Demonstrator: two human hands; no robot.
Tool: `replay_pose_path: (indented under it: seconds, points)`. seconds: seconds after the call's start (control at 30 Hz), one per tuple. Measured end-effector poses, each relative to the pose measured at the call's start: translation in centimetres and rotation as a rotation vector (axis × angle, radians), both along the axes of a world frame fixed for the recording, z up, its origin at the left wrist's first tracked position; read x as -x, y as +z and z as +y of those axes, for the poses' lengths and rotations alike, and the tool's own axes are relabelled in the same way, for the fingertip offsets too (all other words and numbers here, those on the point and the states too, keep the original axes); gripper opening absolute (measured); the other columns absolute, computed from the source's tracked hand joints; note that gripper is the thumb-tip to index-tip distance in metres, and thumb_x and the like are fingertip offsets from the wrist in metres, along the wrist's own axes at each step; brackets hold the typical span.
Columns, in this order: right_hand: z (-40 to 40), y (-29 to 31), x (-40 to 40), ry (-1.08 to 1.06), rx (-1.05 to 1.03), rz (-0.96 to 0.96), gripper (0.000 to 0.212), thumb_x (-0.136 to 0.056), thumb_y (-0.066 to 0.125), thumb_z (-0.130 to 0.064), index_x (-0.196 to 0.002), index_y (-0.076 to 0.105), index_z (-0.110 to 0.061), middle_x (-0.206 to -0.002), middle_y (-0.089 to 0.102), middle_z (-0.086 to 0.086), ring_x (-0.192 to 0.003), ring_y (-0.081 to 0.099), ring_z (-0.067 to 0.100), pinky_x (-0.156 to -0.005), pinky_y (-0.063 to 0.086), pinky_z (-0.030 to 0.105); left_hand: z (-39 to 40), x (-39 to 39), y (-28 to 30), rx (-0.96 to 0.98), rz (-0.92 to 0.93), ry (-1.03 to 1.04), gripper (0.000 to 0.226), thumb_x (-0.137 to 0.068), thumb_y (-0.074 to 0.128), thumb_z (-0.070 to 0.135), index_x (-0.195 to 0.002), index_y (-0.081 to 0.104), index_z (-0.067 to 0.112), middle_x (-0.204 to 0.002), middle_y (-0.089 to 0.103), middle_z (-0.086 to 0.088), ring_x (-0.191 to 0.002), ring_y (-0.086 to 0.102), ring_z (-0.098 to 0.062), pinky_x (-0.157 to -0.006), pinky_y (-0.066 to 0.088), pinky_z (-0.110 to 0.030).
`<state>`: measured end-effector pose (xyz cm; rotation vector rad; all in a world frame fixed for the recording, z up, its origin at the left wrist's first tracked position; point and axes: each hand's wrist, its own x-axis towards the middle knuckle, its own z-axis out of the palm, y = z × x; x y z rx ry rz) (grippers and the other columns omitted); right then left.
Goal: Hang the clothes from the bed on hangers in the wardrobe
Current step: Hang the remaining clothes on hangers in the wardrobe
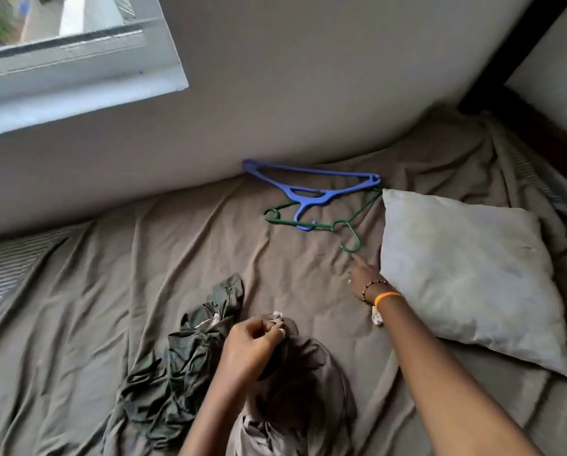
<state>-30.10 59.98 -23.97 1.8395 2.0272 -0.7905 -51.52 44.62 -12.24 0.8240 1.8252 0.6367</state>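
Your left hand (254,340) pinched a bunched taupe garment (295,390) near the bed's (78,324) front edge, beside a crumpled dark green garment (183,353). Both looked soft and light; take them at the collar or shoulders. Your right hand (362,274) reached, forefinger extended and holding nothing, just short of the green hanger's (321,225) hook. A blue hanger (308,195) overlapped it by the wall, likely tangling; the pillow (466,278) crowded your wrist.

My green hanger (333,222) runs partly under the blue hanger (311,189) and behind the pillow (466,278); the dark garment (177,366) leaves the bottom edge, blurred.
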Motion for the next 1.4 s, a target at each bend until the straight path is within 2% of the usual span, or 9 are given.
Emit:
replay_pose_path:
  seconds: [0.1, 0.23, 0.47, 0.57, 0.7, 0.8, 0.97, 1.23, 1.4]
  points:
    - [2.8, -2.1, 0.3, 0.107, 0.0, -0.159, 0.041, -0.093, 0.039, -0.009, -0.134, 0.047, -0.013, -0.159, 0.005, -0.003, -0.134, 0.033, 0.031, -0.114, 0.023, 0.039, 0.0, 0.0, -0.7, -0.049, -0.114, 0.01, 0.023, -0.085, 0.065, 0.009, -0.063, 0.06, 0.014, -0.047, 0.05, 0.008, -0.049, 0.043, -0.008, -0.049, 0.032, -0.022]
    - [3.9, -2.0, 0.1, 0.229, -0.225, -0.234, 0.04, -0.092, 0.038, -0.001, -0.129, 0.05, -0.01, -0.142, 0.035, 0.006, -0.133, 0.029, 0.028, -0.108, 0.025, 0.039, 0.6, 0.1, -0.4, -0.073, -0.15, -0.065, 0.026, -0.086, 0.061, -0.001, -0.068, 0.062, 0.018, -0.052, 0.055, 0.014, -0.052, 0.047, 0.002, -0.054, 0.036, -0.015]
    - [-0.5, 4.6, 2.1, 0.168, -0.525, 0.464, 0.023, -0.072, 0.057, 0.014, -0.088, 0.057, -0.001, -0.089, 0.056, 0.015, -0.081, 0.06, 0.039, -0.071, 0.05, 0.043, 1.0, 0.7, 1.7, -0.03, -0.197, 0.117, 0.016, -0.09, 0.058, 0.005, -0.089, 0.069, 0.017, -0.084, 0.069, -0.009, -0.076, 0.061, -0.016, -0.066, 0.046, -0.025]
    - [-2.9, 7.9, 3.7, 0.135, -0.667, 0.602, 0.01, -0.08, 0.053, 0.001, -0.084, 0.062, 0.0, -0.083, 0.049, 0.011, -0.075, 0.058, 0.033, -0.074, 0.047, 0.032, 0.6, 0.8, 3.2, -0.021, -0.214, 0.17, 0.017, -0.091, 0.057, 0.005, -0.088, 0.067, 0.018, -0.083, 0.065, -0.01, -0.076, 0.056, -0.02, -0.064, 0.042, -0.025]
    - [-6.6, 14.1, 5.4, -0.307, -0.737, 0.869, 0.016, -0.084, 0.057, -0.025, -0.082, 0.061, -0.009, -0.086, 0.052, 0.008, -0.078, 0.053, 0.019, -0.072, 0.041, 0.015, -1.1, 1.4, 6.5, -0.041, -0.179, 0.159, 0.013, -0.091, 0.057, 0.007, -0.093, 0.069, 0.012, -0.084, 0.066, -0.011, -0.073, 0.06, -0.019, -0.061, 0.048, -0.023]
    - [-9.3, 18.6, 5.8, -0.746, -0.77, 1.11, 0.023, -0.078, 0.063, -0.047, -0.07, 0.053, -0.027, -0.071, 0.057, 0.001, -0.068, 0.054, 0.02, -0.066, 0.043, 0.027, -2.9, 2.0, 8.8, -0.08, -0.153, 0.152, 0.016, -0.09, 0.056, 0.003, -0.085, 0.068, 0.013, -0.077, 0.065, -0.007, -0.072, 0.059, -0.019, -0.061, 0.047, -0.024]
    - [-14.0, 26.3, 7.4, -1.086, -0.698, 1.633, 0.035, -0.091, 0.057, -0.01, -0.064, 0.036, -0.013, -0.042, 0.039, -0.014, -0.043, 0.036, 0.002, -0.049, 0.035, 0.021, -5.9, 3.2, 12.6, -0.185, -0.019, 0.154, 0.018, -0.088, 0.057, 0.004, -0.077, 0.067, 0.015, -0.072, 0.065, -0.001, -0.072, 0.057, -0.016, -0.067, 0.043, -0.028]
    - [-21.9, 36.2, 7.0, -1.074, -0.831, 1.765, 0.033, -0.092, 0.053, -0.007, -0.065, 0.037, -0.016, -0.055, 0.039, -0.008, -0.044, 0.036, 0.002, -0.047, 0.029, 0.02, -11.5, 5.6, 19.7, -0.278, 0.427, 0.008, 0.02, -0.088, 0.053, 0.018, -0.101, 0.068, 0.018, -0.103, 0.07, -0.01, -0.1, 0.062, -0.031, -0.076, 0.046, -0.033]
    - [-25.9, 37.9, 7.1, -1.027, -0.883, 1.743, 0.032, -0.091, 0.054, -0.006, -0.065, 0.039, -0.017, -0.062, 0.035, -0.004, -0.053, 0.036, 0.003, -0.05, 0.032, 0.019, -13.7, 5.3, 24.0, -0.382, 0.467, -0.052, 0.022, -0.084, 0.051, 0.014, -0.096, 0.067, 0.021, -0.101, 0.069, -0.008, -0.099, 0.061, -0.031, -0.075, 0.049, -0.035]
